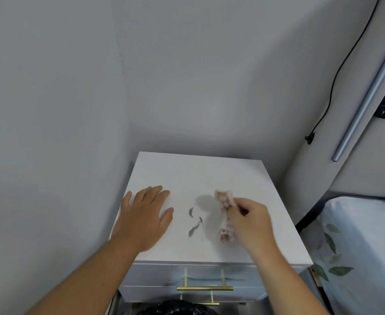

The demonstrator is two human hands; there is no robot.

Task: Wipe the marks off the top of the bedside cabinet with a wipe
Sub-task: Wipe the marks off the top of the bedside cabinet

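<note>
The white bedside cabinet (pixel 200 173) stands in a wall corner. Grey smudge marks (pixel 196 226) streak the middle of its top. My left hand (pixel 144 214) lies flat and spread on the left part of the top, a little left of the marks. My right hand (pixel 248 220) pinches a crumpled, twisted whitish wipe (pixel 224 214) just right of the marks; the wipe hangs slightly above the surface and casts a shadow on it. Whether its lower end touches the top is unclear.
Grey walls close in behind and to the left. A brass drawer handle (pixel 205 288) sits on the cabinet front, with a black bin bag (pixel 175 309) below. A bed with leaf-print bedding (pixel 357 246) stands at the right. A black cable (pixel 337 71) hangs on the wall.
</note>
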